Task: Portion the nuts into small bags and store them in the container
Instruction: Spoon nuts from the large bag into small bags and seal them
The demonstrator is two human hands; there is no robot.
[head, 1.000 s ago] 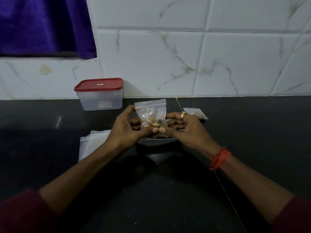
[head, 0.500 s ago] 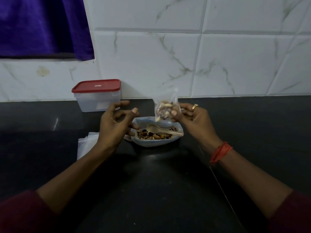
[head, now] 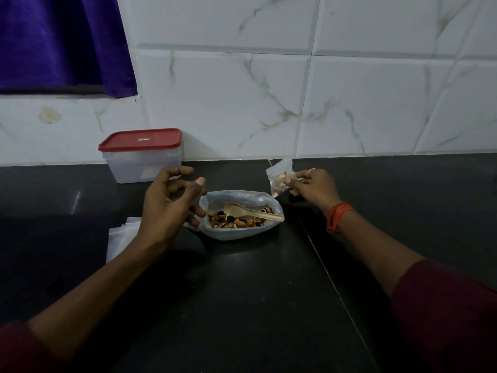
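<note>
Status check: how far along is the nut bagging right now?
Done: one small bag is filled. In hand: the right hand pinches that bag beside the big nut bag; the left hand hovers empty. Left: the container has its red lid on, nuts and the spoon lie in the big nut bag, and empty bags wait under the left forearm.

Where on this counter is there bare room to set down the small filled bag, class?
Bare counter lies right of the right hand pinching the small bag, and on the near side of the open nut bag. It is crowded on the left: left hand, empty bags, container.
</note>
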